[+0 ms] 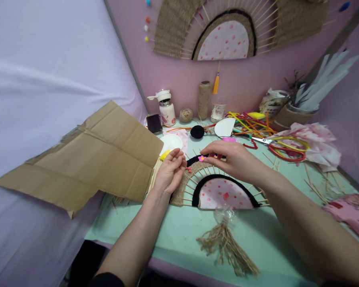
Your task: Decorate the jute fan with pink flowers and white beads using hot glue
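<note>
My right hand (pixel 231 157) pinches a small pink flower with a yellow centre (pixel 201 158) between thumb and fingertips. It is above the upper edge of a woven fan (pixel 181 191) that lies on the table. The fan has thin wooden ribs, a black arched band and a white half-round panel with red dots (pixel 224 193). To the left, my left hand (pixel 170 171) is palm up over the fan's left end, fingers loosely bent, and I see nothing gripped in it. Small red beads (pixel 189 170) are near its fingertips.
A large cardboard sheet (pixel 101 155) leans at the left. A bundle of twine (pixel 227 247) lies in front. Scissors (pixel 287 149), pipe cleaners (pixel 251 123), a pink glue gun (pixel 347 213) and loose sticks are on the right. A bottle (pixel 166 111) and twine spool (pixel 204 99) stand behind.
</note>
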Action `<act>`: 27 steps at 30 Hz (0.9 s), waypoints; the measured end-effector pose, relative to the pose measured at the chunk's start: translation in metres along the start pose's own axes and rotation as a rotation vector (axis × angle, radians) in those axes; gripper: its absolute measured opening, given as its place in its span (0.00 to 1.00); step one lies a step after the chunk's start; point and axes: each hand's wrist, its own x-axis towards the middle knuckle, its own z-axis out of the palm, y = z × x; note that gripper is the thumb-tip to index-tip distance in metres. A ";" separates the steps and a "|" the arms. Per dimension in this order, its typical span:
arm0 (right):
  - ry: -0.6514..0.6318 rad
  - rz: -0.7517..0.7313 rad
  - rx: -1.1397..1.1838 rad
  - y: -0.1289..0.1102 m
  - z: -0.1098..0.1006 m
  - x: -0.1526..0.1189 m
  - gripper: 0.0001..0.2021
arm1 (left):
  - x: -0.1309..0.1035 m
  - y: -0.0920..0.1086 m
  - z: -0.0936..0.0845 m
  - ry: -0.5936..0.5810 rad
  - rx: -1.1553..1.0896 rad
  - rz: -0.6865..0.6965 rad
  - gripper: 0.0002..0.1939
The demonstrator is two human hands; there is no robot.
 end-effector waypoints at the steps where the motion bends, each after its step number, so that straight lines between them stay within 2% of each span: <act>1: -0.001 -0.004 0.004 0.000 0.000 0.000 0.09 | 0.000 -0.001 -0.001 -0.003 -0.004 0.002 0.11; 5: -0.015 -0.025 0.012 0.001 0.002 0.001 0.09 | 0.000 -0.002 -0.001 -0.041 -0.082 -0.058 0.02; 9: -0.026 -0.033 0.004 0.001 0.006 0.001 0.10 | -0.001 0.000 0.002 -0.044 -0.132 -0.148 0.10; 15: -0.052 -0.053 0.020 -0.002 0.013 0.000 0.08 | -0.002 -0.003 0.004 -0.055 -0.166 -0.222 0.09; 18: -0.067 -0.077 0.032 -0.003 0.015 0.000 0.07 | -0.002 -0.004 0.003 -0.055 -0.190 -0.237 0.10; 23: -0.045 -0.100 0.046 -0.004 0.017 0.000 0.08 | -0.001 -0.003 0.004 0.013 -0.169 -0.236 0.19; 27: -0.025 -0.115 0.036 -0.003 0.023 0.001 0.09 | -0.002 -0.003 0.004 -0.008 -0.190 -0.249 0.19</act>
